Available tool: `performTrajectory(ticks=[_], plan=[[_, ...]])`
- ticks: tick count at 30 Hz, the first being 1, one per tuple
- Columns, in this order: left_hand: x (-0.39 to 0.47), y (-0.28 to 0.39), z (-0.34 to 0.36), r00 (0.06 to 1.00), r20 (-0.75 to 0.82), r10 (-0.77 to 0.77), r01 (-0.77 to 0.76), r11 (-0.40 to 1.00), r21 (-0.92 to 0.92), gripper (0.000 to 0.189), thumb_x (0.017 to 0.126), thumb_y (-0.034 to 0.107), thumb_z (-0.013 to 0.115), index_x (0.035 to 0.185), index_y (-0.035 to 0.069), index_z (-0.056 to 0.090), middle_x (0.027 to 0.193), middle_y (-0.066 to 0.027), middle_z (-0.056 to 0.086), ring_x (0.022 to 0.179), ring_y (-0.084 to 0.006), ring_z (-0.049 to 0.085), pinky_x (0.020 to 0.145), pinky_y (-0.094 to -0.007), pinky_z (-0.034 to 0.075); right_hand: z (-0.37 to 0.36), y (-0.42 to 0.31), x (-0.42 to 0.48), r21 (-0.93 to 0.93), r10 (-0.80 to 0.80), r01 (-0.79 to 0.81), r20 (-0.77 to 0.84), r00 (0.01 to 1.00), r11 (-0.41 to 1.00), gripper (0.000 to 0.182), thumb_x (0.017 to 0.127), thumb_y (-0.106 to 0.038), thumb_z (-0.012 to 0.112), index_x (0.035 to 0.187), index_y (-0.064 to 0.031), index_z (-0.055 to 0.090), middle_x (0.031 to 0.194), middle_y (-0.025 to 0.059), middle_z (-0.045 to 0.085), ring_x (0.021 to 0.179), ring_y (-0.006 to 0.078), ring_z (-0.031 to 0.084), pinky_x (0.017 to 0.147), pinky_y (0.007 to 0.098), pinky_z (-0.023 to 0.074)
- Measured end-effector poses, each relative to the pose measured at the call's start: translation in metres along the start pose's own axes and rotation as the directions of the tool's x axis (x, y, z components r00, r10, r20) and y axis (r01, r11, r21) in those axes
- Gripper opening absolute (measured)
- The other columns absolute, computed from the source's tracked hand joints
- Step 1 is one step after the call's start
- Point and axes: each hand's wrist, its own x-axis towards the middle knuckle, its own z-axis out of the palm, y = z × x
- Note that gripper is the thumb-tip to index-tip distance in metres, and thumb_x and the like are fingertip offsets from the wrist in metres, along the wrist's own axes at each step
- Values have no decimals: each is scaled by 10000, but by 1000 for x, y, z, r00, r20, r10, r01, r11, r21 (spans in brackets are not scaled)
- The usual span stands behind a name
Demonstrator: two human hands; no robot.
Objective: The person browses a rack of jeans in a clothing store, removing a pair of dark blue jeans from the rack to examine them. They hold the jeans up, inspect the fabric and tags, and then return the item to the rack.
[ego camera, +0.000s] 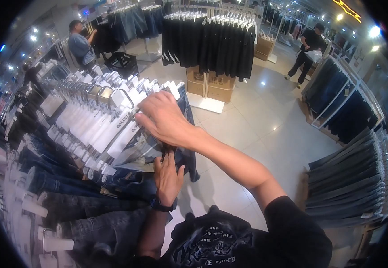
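White clip hangers (122, 129) with metal hooks hang close together on a rail, carrying blue denim jeans (127, 177). My right hand (163, 117) is at the near end of the row, its thumb and fingers bent around the top of the endmost hanger; the fingertips are partly hidden. Lower down, my left hand (168, 177), with a dark band at the wrist, lies against the jeans on that hanger. Its thumb stands apart, and whether its fingertips pinch the denim is not clear. Dark jeans (96, 207) hang beside my left forearm.
A rack of black trousers (210, 47) stands ahead over cardboard boxes (210, 83). Racks of dark jeans (328, 90) and grey trousers (344, 177) are at the right. One person (81, 43) stands by a black basket (122, 63), another (306, 53) in the right aisle. Tiled floor (247, 127) lies between.
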Motion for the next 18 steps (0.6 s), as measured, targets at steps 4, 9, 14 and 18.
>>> performTrajectory(ticks=[4,9,14,18], plan=[[-8,-2,1,1000,4,3,-3,1000,7,580,819,142,665,1318,-48,440,1257,-176,551,1114,-370,450,966,-420,405,11,6,7,30,-56,56,18,998,998,303,897,-287,577,796,-11,650,763,112,584,874,296,534,967,440,318],[-15,0,-2,1000,4,21,-21,999,-32,557,832,137,661,1311,-51,448,1309,-187,520,1178,-368,440,1007,-410,392,18,0,17,-94,-53,74,212,976,993,303,915,-267,563,769,-24,668,714,112,593,816,290,552,946,438,335],[-28,1,-6,997,-36,64,-69,984,-163,526,828,87,656,1298,-54,464,1344,-199,485,1244,-371,413,1044,-412,360,39,-2,10,-71,-64,69,69,996,995,293,898,-171,550,702,25,644,691,138,612,832,311,559,973,498,324],[-41,10,-21,995,-66,81,-94,965,-244,498,824,37,645,1285,-54,481,1348,-200,479,1249,-385,411,1046,-424,350,50,-6,5,-59,-39,36,-58,998,998,258,895,-140,550,728,27,655,706,135,609,853,302,550,1035,504,282]])
